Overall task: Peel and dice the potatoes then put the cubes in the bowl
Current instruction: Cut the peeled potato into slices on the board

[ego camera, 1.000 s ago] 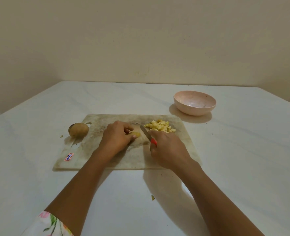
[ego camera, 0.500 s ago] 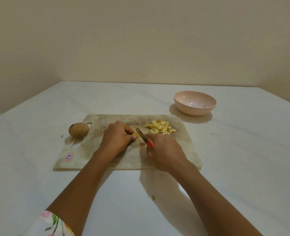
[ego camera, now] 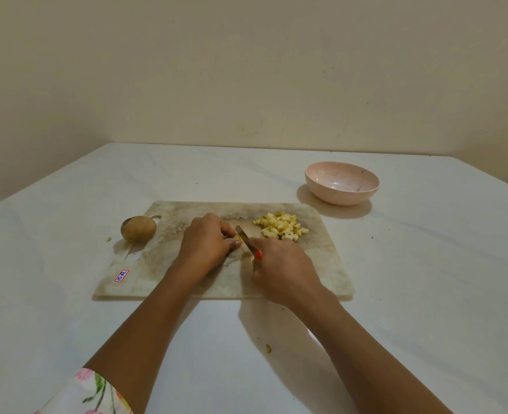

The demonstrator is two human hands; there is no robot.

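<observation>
The right hand (ego camera: pixel 282 270) is curled round the orange handle of a knife (ego camera: pixel 243 238), its blade slanting up and left toward the left hand (ego camera: pixel 205 246); the left hand's fingers are bent down over a potato piece (ego camera: pixel 238 242), holding it on the cutting board (ego camera: pixel 187 285); only a sliver of yellow flesh shows past the fingertips, so the size and shape of the piece are hidden, and whether the blade is into it or just against it cannot be made out. Just beyond the blade, toward the board's far right corner, lies a heap of diced cubes (ego camera: pixel 281 228), close to the far edge but on the board; the near strip of the board in front of both wrists is bare. A whole unpeeled potato (ego camera: pixel 138 228) sits on the tabletop (ego camera: pixel 426 294) touching the board's far left corner, by the handle slot. The pink bowl (ego camera: pixel 336 198) stands apart from the board, beyond its far right corner, with open tabletop around it; there are no cubes in it. A small scrap (ego camera: pixel 268 349) lies on the tabletop between the forearms; a floral sleeve (ego camera: pixel 85 392) is cut off by the lower edge.
</observation>
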